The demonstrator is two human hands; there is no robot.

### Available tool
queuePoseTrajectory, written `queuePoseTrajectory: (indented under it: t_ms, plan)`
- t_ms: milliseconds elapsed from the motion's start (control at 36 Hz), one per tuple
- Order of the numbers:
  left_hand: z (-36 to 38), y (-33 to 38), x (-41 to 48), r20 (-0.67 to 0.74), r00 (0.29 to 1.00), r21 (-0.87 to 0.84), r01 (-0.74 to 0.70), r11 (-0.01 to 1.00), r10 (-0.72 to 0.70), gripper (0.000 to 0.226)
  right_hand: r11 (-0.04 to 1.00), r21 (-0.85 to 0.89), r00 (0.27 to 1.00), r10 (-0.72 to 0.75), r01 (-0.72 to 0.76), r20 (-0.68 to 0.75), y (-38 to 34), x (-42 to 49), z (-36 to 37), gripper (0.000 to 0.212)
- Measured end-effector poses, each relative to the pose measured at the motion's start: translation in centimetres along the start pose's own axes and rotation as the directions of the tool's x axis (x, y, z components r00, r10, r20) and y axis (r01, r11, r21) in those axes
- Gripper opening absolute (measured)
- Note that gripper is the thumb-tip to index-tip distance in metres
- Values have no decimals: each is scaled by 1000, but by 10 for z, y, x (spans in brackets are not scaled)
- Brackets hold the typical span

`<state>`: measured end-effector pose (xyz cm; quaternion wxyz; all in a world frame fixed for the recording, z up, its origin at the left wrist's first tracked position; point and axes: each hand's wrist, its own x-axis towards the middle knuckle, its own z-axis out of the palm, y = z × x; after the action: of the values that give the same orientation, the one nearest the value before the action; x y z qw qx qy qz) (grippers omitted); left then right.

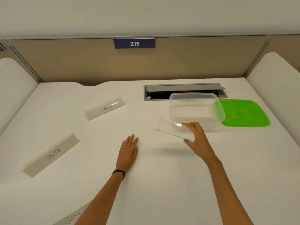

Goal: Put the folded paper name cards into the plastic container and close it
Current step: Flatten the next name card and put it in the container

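Closest in, cut off by the bottom edge and just left of the left forearm, lies the GAMA card (72,219). Further out, the left grip (129,150) rests flat on the counter (162,184), fingers straight, holding nothing. Well to its left lies the BETA card (50,155).

Right of that hand, the right grip (196,135) pinches the near end of the held card (170,127) between thumb and fingers. This pale, glossy folded strip is lifted off the counter, its far edge just in front of the container's near wall but not yet over the rim.

Far left of the right grip and beyond the left one sits the SIGMA card (104,108).

Just beyond the right grip stands the clear container (194,104), open at the top (whether anything already lies in it is hard to tell through the plastic). The green lid (245,113) lies flat on its right side, off the box. Behind both is a cable slot (183,88).

By my reading the task is early: one card is on its way in, three remain on the counter, and the lid is not yet on.
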<state>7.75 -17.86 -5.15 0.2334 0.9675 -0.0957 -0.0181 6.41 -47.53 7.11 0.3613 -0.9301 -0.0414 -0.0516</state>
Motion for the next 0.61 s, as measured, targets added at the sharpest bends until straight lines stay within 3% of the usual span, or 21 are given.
queuePoseTrajectory:
  t_ms: [361, 500, 611]
  plan:
    - [2, 1, 2, -31, 999, 0, 19, 1000, -19, 47, 997, 9, 908, -67, 78, -413, 10, 55, -40, 63]
    - [2, 2, 1, -37, 999, 6, 21, 1000, -21, 47, 999, 33, 891, -12, 30, -455, 29, 73, -46, 62]
    - [3, 2, 2, -43, 999, 0, 22, 1000, -22, 47, 999, 18, 918, 37, -32, -394, 46, 86, -51, 62]
